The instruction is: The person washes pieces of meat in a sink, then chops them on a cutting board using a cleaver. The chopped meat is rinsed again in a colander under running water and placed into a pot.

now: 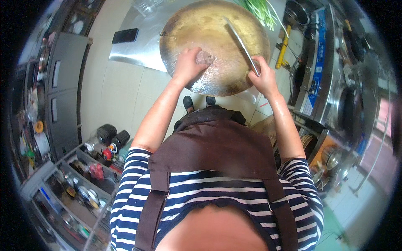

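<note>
A large round wooden chopping block [216,28] lies before me, its near surface wet and shiny. My left hand [189,62] grips a small pale, translucent piece of food [205,58] at the block's left-centre; what food it is I cannot tell. My right hand [264,77] is closed around the near end of a cleaver or broad knife [240,40] at the block's right edge. The blade is seen nearly edge-on and points away from me, up and to the left, apart from the food piece.
The block rests on a stainless steel table [138,53] bearing a black phone [125,35] and clear containers [147,6]. Spring onions [259,12] lie beyond the block at right. A gas stove [315,72] stands on the right, a shelf rack [84,188] at lower left.
</note>
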{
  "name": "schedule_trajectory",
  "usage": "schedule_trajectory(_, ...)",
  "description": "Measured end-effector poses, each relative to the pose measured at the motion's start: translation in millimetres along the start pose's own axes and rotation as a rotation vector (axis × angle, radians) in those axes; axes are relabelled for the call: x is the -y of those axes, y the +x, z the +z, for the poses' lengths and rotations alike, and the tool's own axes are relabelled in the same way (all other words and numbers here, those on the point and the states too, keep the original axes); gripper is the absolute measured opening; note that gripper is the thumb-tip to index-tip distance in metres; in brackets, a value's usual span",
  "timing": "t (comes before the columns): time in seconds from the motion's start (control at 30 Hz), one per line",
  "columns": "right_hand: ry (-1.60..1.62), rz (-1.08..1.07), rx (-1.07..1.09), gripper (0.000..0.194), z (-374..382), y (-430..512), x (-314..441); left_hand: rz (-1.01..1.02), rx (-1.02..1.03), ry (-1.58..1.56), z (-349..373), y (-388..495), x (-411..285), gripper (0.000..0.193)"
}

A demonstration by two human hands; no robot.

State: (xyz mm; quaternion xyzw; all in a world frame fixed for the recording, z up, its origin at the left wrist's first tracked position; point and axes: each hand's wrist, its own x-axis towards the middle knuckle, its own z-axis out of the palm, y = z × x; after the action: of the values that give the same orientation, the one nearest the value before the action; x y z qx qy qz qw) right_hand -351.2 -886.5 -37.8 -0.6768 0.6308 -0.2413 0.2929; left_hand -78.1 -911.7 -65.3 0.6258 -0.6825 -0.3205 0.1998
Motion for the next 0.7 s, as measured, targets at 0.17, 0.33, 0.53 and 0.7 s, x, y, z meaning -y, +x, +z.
schedule_trajectory(0.17,-0.151,-0.305,0.076,0.044,16.1,35.1,-7.3,-0.292,0.161,-1.41,-21.7,-61.6,40.7,0.066)
schedule_trajectory(0.33,-0.086,-0.273,0.309,0.049,30.2,40.9,-27.7,-0.185,-0.217,-1.834,-33.6,-207.9,56.2,0.061)
schedule_trajectory(0.53,-0.572,-0.436,0.41,0.047,29.1,77.0,-42.2,-0.159,-1.219,-1.631,-37.0,-434.9,51.8,0.049)
schedule_trajectory(0.7,-0.377,-0.494,0.418,0.038,74.9,96.8,46.8,-0.738,-1.971,-0.991,-10.9,-633.5,11.5,0.055)
